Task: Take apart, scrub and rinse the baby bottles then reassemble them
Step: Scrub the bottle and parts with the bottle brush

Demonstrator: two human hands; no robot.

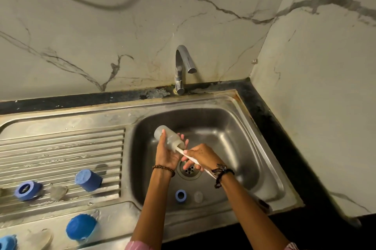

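Both forearms reach forward over the near rim of the stainless steel sink basin [234, 127], wrists close together above the round metal drain [188, 170]. The left hand [168, 153], a brown bead bracelet at its wrist, is turned palm-up and inward; its grip is closed round the frosted translucent baby bottle [167, 137], thumb laid along the near side and fingertips showing past the far side. The bottle lies tilted, its base up and to the left, its mouth down and to the right, held over the basin clear of the bottom. The right hand [200, 155], with a dark cord bracelet at the wrist, comes in from the right, knuckles up; its grip is curled round the white plastic handle of the bottle brush [195, 161], whose front end enters the bottle mouth while the tail runs back under the wrist.

On the basin floor near the front wall a blue screw ring [180, 196] stands just beside a clear silicone teat [198, 196]. Left of the basin, on the ribbed steel draining board [61, 148] and the flat worktop [114, 221] in front of it, lie several blue caps and rings and two clear teats. A chrome tap [183, 66] stands behind the basin, its spout dry.
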